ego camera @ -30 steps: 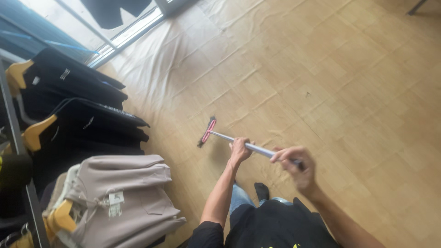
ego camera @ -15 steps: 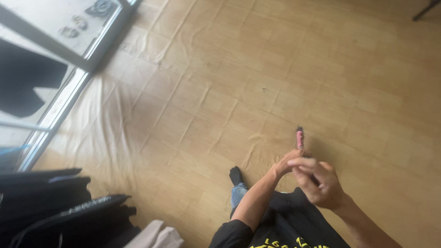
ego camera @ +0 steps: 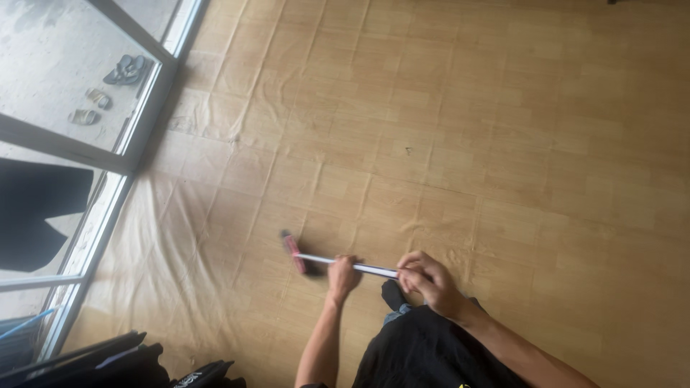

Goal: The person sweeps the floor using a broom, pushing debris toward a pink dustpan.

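**Two-hand grip on broom**

My left hand (ego camera: 343, 274) wraps the broom (ego camera: 338, 264) handle nearer the head; my right hand (ego camera: 424, 276) closes round the upper end, spaced apart for leverage. Head (ego camera: 292, 253) rests on the floor (ego camera: 503, 144), at 9 o'clock from my hands. Sliding door (ego camera: 136, 122) at 10 o'clock.

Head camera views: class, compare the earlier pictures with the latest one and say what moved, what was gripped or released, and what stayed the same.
The broom, which pointed away from the person half a second ago, has swung back to the left, its pink head low on the wood-pattern floor. The view shifted too: the clothes rack left the picture and sandals outside the glass door came in. Unchanged: left hand and right hand keep their grip on the handle.
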